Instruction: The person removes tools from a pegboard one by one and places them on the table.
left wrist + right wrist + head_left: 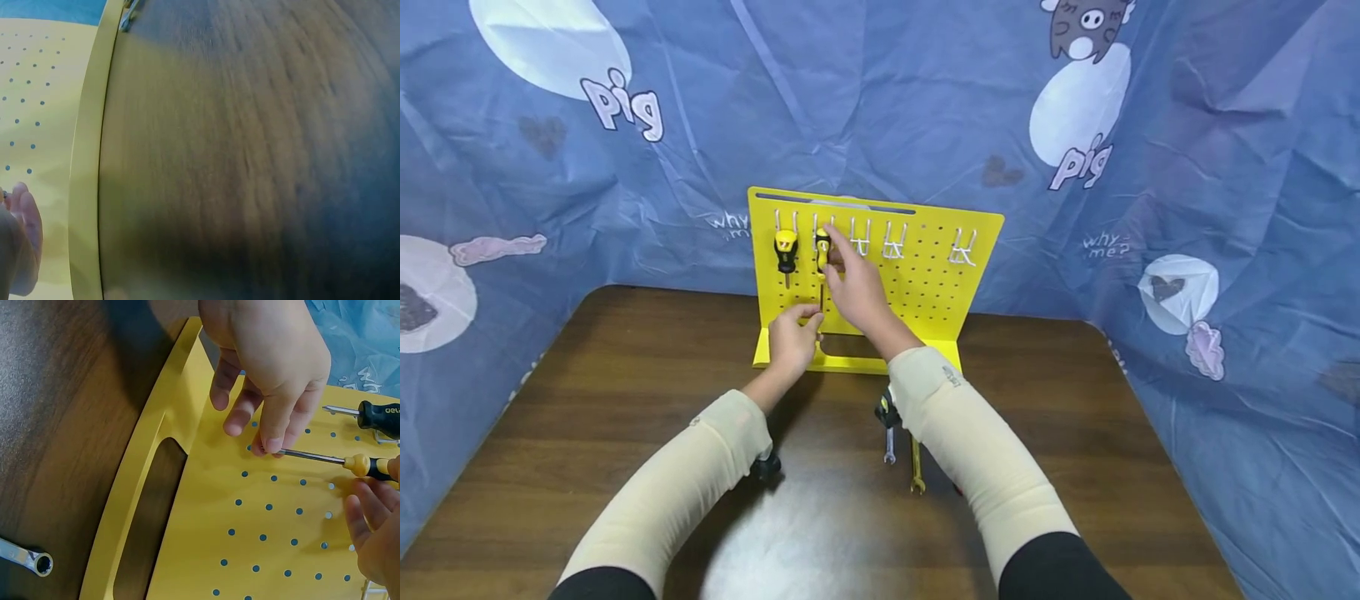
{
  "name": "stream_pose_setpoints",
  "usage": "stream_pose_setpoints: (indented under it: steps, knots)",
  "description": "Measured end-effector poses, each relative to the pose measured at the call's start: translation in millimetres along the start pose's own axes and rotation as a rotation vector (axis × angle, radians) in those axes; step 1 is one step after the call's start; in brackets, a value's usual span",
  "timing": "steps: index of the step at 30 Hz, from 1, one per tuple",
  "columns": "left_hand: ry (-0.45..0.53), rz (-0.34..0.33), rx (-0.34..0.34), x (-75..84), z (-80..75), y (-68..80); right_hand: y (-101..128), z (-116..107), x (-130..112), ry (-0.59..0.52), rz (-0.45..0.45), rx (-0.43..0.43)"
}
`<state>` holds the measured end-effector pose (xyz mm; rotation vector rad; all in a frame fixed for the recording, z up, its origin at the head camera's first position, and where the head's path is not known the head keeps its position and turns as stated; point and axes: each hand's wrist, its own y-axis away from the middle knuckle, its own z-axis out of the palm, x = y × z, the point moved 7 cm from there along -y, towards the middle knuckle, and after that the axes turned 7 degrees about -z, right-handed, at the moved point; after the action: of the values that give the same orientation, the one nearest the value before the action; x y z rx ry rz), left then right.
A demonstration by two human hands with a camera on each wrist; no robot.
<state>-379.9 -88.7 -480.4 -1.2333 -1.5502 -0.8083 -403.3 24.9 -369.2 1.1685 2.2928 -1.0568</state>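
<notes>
Right hand [857, 287]: fingers curled about the black-and-yellow handle of a long screwdriver [823, 250], held upright against the yellow perforated metal pegboard stand [925, 283], handle at the second hook from the left, steel shaft pointing down.

Left hand [792, 337]: thumb and fingertips pinching the lower end of the same shaft, as the right wrist view shows [275, 394]; the tip is hidden behind the fingers.

Screwdrivers on the board, two: the one in hand, and a short black-and-yellow screwdriver [786, 250] hanging just beside it on the leftmost hook.

White wire hooks [892, 242], five counted along the top row: two at the left with screwdrivers, then two bare ones close together, and one bare one [962, 247] set apart toward the right.

Board: one, upright, its flat yellow foot with a long slot cut-out resting on the dark brown wooden table [625, 400].

Loose tools on the table near the right forearm, partly hidden by the cream sleeve: one silver spanner [889, 450], one yellow-toned spanner [917, 471], one black-and-yellow item [884, 410] not identifiable. One small dark object [766, 467] lies under the left forearm, too hidden to name.

Surround: blue printed fabric backdrop [1150, 167] on three sides.
</notes>
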Motion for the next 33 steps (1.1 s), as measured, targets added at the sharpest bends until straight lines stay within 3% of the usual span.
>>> stream_pose_setpoints:
  steps: [13, 20, 24, 33]
  knots:
    - [0.028, 0.013, -0.02, -11.4, -3.3, 22.6, 13.0, 4.8, -3.9, -0.069, 0.043, 0.048]
    - [0.029, 0.117, -0.018, 10.2, -5.3, 21.5, 3.8, -13.7, -13.7, -0.048, 0.003, 0.088]
    - [0.017, 0.141, -0.019, 19.6, -6.6, 23.0, 0.7, -21.7, -15.9, -0.041, -0.008, 0.094]
    - [-0.054, 0.176, -0.063, 21.9, -17.7, 51.5, 9.0, -17.5, -17.9, -0.079, 0.031, 0.065]
